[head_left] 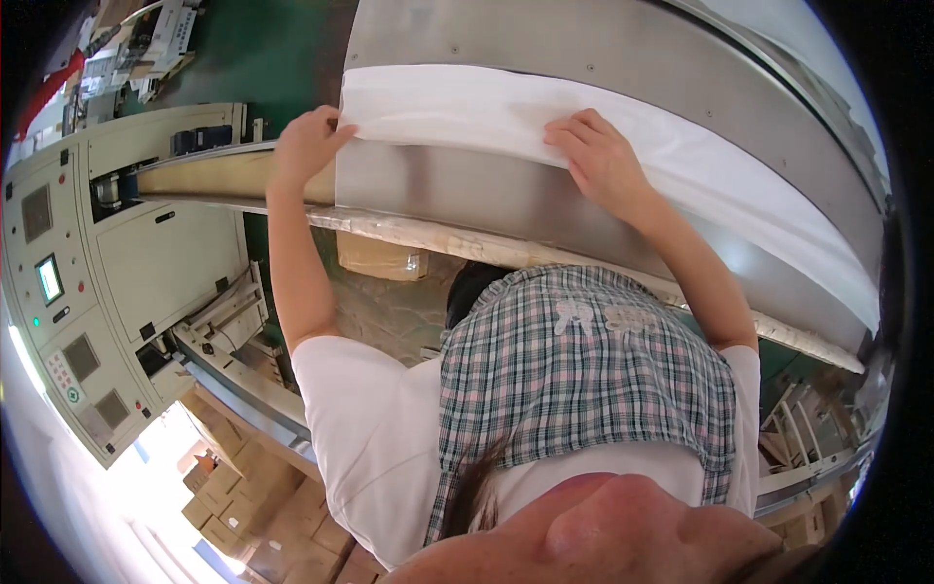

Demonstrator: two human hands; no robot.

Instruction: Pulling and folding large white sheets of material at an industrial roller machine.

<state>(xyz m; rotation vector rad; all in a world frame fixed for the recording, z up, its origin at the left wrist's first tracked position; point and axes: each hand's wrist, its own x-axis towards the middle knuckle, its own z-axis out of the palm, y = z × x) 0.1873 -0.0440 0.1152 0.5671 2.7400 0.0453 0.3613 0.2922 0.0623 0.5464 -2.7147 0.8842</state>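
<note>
A long white sheet (438, 102), of cloth or paper, lies across a grey metal surface (438, 175) in front of me. At its left end, my left hand (309, 148) is closed on the sheet's edge, with thumb and bent fingers close together. My right hand (601, 164) is farther along the near edge. Its fingers bend over the top of the sheet, and the thumb sits lower, by the edge. From there the sheet runs on to the right, past my right forearm. Part of each hand's grip is hidden.
A pale machine cabinet (185, 258) with a small screen and buttons stands at the left. Along the near side of the metal surface runs a wrapped bar (428, 231). A cardboard box (375, 258) sits below it. Several more boxes (263, 521) lie at lower left.
</note>
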